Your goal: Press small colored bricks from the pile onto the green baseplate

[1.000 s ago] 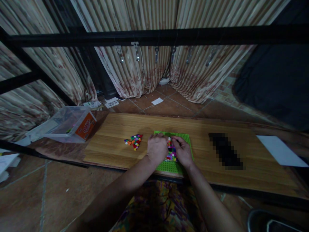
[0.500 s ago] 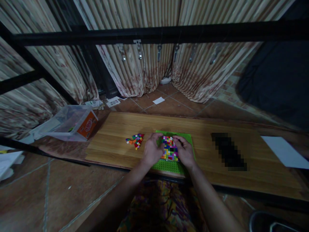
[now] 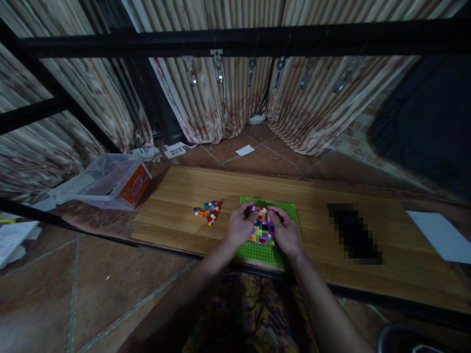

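Observation:
A panel of small multicoloured building bricks lies on a green studded baseplate in front of me. My left hand is closed at the panel's left side, its thumb over the upper bricks and its fingers curled round the far left corner. Along the right edge, my right hand is also closed, with bent fingertips at the far right corner. The fingertips partly hide the panel's far edge. To the left of my hands, a small pile of loose coloured bricks rests on the wooden board.
The wooden board carries a pixelated dark object and white paper on the right. A clear plastic box with an orange label stands at the left. A black metal bar with hanging hooks crosses the far side, before striped curtains.
My view has shifted slightly. Both hands stay at the panel's sides; the left thumb has moved further over the upper bricks.

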A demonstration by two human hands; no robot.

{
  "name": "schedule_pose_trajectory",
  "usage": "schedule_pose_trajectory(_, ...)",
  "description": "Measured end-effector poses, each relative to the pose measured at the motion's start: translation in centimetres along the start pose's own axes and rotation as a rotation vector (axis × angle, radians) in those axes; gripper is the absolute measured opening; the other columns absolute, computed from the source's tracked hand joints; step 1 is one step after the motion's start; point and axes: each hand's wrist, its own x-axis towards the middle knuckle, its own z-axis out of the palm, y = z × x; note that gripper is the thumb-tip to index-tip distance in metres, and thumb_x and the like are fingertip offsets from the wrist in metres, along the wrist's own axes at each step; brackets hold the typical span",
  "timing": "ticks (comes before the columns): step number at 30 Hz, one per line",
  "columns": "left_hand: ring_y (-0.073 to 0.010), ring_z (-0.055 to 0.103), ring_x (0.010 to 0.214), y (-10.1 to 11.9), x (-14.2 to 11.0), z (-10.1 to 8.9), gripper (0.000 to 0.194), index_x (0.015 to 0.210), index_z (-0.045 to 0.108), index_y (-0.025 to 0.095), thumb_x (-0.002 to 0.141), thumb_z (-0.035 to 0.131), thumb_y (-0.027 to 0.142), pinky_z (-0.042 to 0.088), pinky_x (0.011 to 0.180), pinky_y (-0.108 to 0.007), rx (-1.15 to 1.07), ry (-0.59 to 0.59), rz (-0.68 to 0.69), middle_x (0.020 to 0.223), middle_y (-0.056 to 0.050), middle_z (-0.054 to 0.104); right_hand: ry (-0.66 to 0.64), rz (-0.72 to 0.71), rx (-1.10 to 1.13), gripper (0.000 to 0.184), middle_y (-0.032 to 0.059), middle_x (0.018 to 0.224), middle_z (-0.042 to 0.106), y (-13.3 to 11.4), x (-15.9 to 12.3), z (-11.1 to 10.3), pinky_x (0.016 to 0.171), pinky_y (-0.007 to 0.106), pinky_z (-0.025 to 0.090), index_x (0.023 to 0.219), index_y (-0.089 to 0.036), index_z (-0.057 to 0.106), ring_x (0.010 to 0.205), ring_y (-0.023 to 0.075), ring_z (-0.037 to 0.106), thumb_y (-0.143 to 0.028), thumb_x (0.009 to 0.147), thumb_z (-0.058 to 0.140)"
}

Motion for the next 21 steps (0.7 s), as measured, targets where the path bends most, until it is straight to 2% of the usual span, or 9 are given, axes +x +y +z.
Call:
schedule_pose_trajectory(10,-0.0141,0.064,0.077,0.3,-0.2,0.9,0.029,0.104,0.067,0.017,0.076,0.06,0.013,0.051,0.075,-0.026,-0.027,0.084,-0.044,0.087,-0.004,0.071,0.008,0.036,0.004,0.034,0.0048,0.102,0.069,-0.2,-0.1,-0.1,0.086,0.037,0.044,0.098,-0.023,0.07,0.094,0.0219,0.061,-0.048,0.081,0.054)
schedule_pose_trajectory(15,-0.0156,0.065,0.08,0.1,-0.3,1.2,0.029,0.105,0.067,0.016,0.077,0.059,0.014,0.052,0.077,-0.027,0.013,0.093,-0.058,0.091,-0.005,0.071,0.0,0.087,0.005,0.038,0.0061,0.102,0.069,-0.4,-0.3,-0.1,0.083,0.037,0.045,0.1,-0.023,0.069,0.092,0.0228,0.061,-0.052,0.08,0.055)
schedule_pose_trajectory(18,-0.0186,0.066,0.086,-0.1,-0.8,0.9,0.033,0.111,0.064,0.017,0.078,0.062,0.02,0.053,0.08,-0.031,0.117,0.099,0.005,0.096,-0.006,0.072,0.005,0.094,-0.005,0.04,0.0066,0.102,0.069,-0.4,-0.3,-0.2,0.083,0.038,0.045,0.099,-0.022,0.07,0.091,0.0236,0.062,-0.054,0.078,0.055)
schedule_pose_trajectory(21,-0.0212,0.065,0.096,0.0,-1.3,-0.8,0.036,0.116,0.061,0.017,0.081,0.061,0.027,0.052,0.087,-0.034,0.207,0.137,0.119,0.107,-0.008,0.07,0.005,0.104,-0.009,0.042,0.0067,0.1,0.07,-0.4,-0.3,-0.2,0.082,0.038,0.046,0.099,-0.022,0.07,0.09,0.024,0.062,-0.055,0.077,0.055)
